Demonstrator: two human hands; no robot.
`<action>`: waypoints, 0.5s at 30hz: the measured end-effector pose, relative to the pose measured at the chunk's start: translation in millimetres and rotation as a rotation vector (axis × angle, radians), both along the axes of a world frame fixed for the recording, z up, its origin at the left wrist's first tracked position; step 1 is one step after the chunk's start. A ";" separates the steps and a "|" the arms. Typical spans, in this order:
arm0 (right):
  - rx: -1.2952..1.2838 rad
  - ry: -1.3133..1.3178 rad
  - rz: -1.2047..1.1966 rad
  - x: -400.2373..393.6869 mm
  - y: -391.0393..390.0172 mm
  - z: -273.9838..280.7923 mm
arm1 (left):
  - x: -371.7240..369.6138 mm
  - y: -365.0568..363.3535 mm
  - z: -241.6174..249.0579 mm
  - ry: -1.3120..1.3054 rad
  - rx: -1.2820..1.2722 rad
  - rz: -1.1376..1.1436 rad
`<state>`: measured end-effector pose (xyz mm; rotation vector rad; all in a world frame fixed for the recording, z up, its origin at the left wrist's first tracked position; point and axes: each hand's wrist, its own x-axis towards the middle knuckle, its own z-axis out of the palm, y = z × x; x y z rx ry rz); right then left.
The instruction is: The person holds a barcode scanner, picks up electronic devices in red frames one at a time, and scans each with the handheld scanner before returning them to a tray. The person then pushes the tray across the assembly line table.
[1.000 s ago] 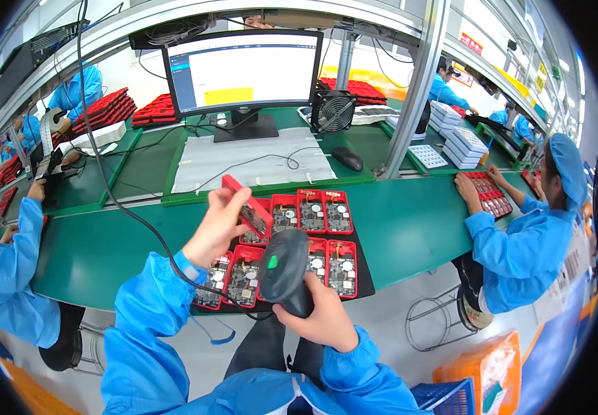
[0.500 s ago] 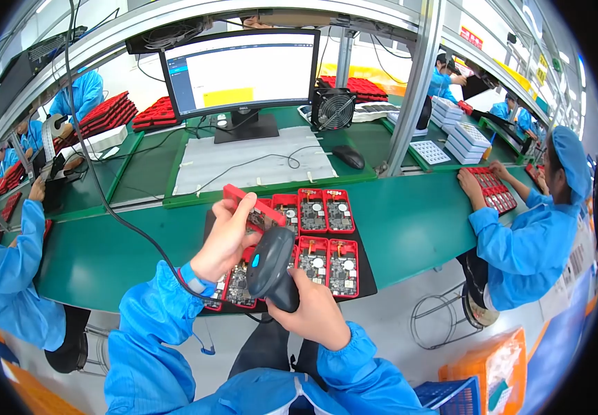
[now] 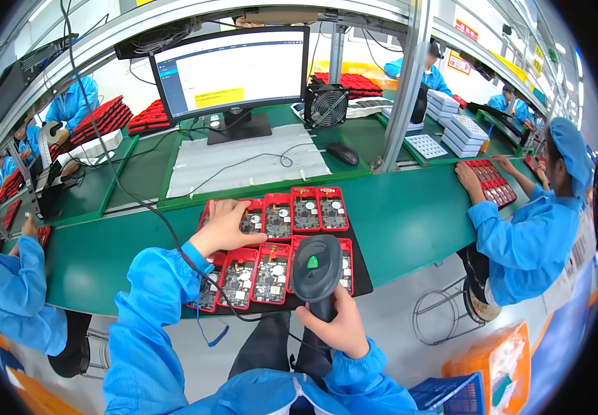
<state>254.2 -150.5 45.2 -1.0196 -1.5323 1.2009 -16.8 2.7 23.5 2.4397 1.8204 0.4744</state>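
my right hand [image 3: 335,325] has its fingers clenched round the barcode scanner [image 3: 316,266], held over the red board trays [image 3: 271,245] on the bench [image 3: 409,221]. left hand [image 3: 224,227] rests flat, released, on the top-left tray.

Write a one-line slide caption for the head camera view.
Left hand rests on a red tray of circuit boards; right hand grips a barcode scanner above the green bench.

Black handheld scanner [image 3: 316,266] upright, green light on top, over front-row red trays; red board tray [image 3: 247,220] flat, back row left.
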 end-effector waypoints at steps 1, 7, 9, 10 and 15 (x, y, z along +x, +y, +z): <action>0.007 0.012 -0.006 0.9 -0.1 1.2 | -0.7 2.7 2.1 -0.003 -0.046 -0.007; -0.088 0.108 0.029 13.5 -2.1 -9.2 | 2.5 12.4 2.8 0.014 -0.108 0.051; -0.112 0.118 0.043 17.2 -3.9 -9.6 | 7.8 15.0 5.0 -0.039 -0.042 0.075; -0.158 0.189 0.066 19.8 -4.9 -10.9 | 12.8 15.0 10.4 -0.066 -0.007 0.085; -0.189 0.481 0.166 10.5 6.1 -29.5 | 56.6 19.0 60.9 -0.097 -0.055 -0.141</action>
